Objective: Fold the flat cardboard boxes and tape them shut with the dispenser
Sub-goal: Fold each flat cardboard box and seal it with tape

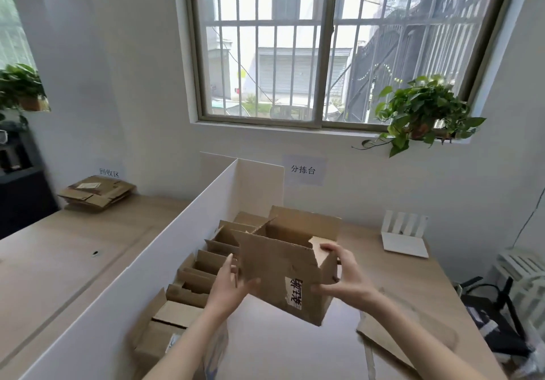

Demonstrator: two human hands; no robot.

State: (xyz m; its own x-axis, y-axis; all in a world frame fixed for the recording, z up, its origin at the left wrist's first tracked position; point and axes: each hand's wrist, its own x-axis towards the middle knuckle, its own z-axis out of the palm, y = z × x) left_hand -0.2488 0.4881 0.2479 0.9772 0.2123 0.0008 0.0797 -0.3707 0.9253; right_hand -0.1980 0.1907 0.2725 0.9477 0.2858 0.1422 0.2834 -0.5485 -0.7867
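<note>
An opened-up brown cardboard box (280,264) with a white label is held above the wooden table (398,273), its flaps standing up. My left hand (228,286) grips its lower left side. My right hand (343,273) holds its right corner, thumb on the front face and fingers around the upper edge. A row of several folded boxes (206,258) stands along the white divider board (165,261) to the left. A flat piece of cardboard (413,329) lies on the table at the right. No tape dispenser is in sight.
A stack of flat cardboard (97,192) lies on the far left table. A white rack (405,236) stands at the back right. Cables and dark gear (498,320) sit off the table's right edge. A potted plant (424,111) is on the windowsill.
</note>
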